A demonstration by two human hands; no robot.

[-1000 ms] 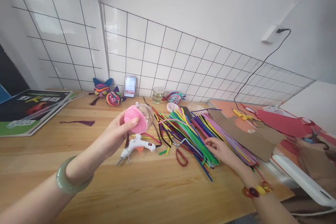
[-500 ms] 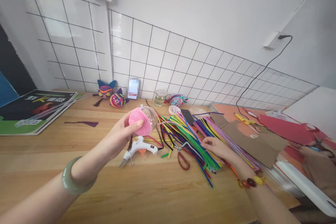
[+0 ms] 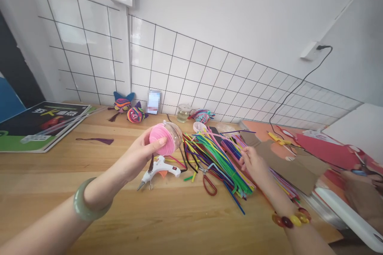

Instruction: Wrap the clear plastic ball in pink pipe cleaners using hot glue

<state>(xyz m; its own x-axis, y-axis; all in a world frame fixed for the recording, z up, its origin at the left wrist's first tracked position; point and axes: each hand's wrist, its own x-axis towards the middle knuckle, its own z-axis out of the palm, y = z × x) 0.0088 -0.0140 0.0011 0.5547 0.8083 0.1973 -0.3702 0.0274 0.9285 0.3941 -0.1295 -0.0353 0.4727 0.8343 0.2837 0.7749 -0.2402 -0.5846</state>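
Note:
In the head view, my left hand [image 3: 140, 151] is closed around a clear round ball [image 3: 176, 133] whose near side is covered by coiled pink pipe cleaner [image 3: 161, 138]. My thumb presses on the pink coil. At the right, my right hand [image 3: 253, 164] pinches a thin pink pipe cleaner [image 3: 229, 140] that stretches leftward over the bundles; whether it joins the coil is unclear. Beneath that hand lie bundles of coloured pipe cleaners [image 3: 221, 163]. A white glue gun [image 3: 161, 169] lies below the ball, and red-handled scissors [image 3: 209, 185] rest beside the bundles.
Two colourful fish-like ornaments [image 3: 137, 113] and a phone [image 3: 153, 102] stand by the wall, with a glass jar [image 3: 183, 113] nearby. A purple tassel [image 3: 98, 141] and a book [image 3: 38, 127] are at left. Cardboard [image 3: 296, 167] and another person's hand [image 3: 365, 177] are at right.
My right hand has moved slightly up and to the right, drawing the pink pipe cleaner straighter across the bundles. The left hand keeps its grip on the ball. The view has shifted a little.

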